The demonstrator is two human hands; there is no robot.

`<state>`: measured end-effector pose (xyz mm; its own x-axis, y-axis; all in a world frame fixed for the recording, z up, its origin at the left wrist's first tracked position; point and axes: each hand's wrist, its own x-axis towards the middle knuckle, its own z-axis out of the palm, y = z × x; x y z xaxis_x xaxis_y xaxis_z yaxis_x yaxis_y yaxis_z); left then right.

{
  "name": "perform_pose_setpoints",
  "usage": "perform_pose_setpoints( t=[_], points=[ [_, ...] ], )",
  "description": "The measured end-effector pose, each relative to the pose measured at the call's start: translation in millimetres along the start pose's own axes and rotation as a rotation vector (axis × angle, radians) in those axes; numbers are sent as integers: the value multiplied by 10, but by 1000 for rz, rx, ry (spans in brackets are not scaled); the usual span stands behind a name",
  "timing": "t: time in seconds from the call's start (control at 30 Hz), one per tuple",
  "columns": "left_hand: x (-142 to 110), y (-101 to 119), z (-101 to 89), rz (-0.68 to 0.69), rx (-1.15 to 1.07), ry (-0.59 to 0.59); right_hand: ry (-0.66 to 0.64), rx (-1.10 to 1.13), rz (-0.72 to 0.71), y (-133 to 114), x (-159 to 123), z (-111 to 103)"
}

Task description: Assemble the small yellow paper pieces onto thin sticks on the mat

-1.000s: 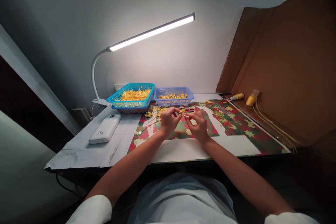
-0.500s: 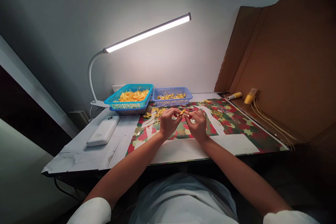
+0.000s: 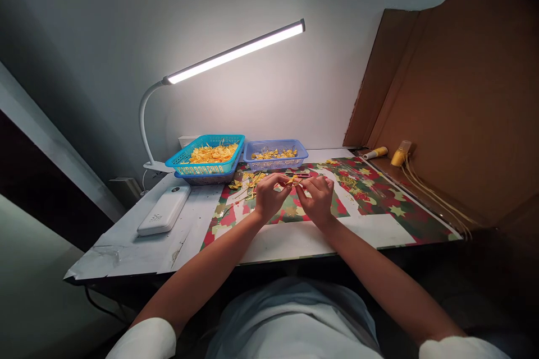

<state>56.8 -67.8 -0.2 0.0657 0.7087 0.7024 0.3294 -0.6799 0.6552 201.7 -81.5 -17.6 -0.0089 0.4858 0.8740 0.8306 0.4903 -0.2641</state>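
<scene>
My left hand (image 3: 270, 200) and my right hand (image 3: 318, 199) meet above the patterned sheet, fingertips pinched. Between them is a small strip of yellow ribbon (image 3: 292, 180), gripped from both sides; its exact form is too small to make out. Just left of my left hand lies a loose heap of yellow ribbon pieces (image 3: 255, 180). Behind my fingers, a thin dark pen-like tool (image 3: 300, 175) rests on the sheet, partly hidden.
A teal basket (image 3: 179, 169) of yellow pieces sits stacked on a blue one. Beside it stands a purple basket (image 3: 275, 164) with more pieces. A white power bank (image 3: 164, 212), a lit lamp (image 3: 236, 53) and a cardboard wall (image 3: 442, 112) flank the work area.
The small loop of yellow ribbon between my fingertips now looks narrower, and my right fingers have shifted slightly. Both hands keep their grip in nearly the same place.
</scene>
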Motion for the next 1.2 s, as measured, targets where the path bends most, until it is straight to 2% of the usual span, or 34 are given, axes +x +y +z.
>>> perform_pose_setpoints(
  t=[0.17, 0.33, 0.47, 0.7, 1.03, 1.2],
  points=[
    [12, -80, 12, -3, 1, -14, 11, -55, -86, 29, 10, 12],
    [29, -215, 42, -135, -78, -63, -40, -88, -139, 41, 17, 25],
    [35, -319, 74, -246, -209, -136, -82, -25, -75, 18, 22, 28],
    [36, -354, 95, -305, -291, -169, -112, 125, 107, -22, 33, 60],
    [59, -304, 67, -432, -284, -199, -221, 57, 79, 34, 20, 97],
    [70, -309, 56, -428, -239, -244, -190, 86, 65, 56, 12, 116]
  ],
)
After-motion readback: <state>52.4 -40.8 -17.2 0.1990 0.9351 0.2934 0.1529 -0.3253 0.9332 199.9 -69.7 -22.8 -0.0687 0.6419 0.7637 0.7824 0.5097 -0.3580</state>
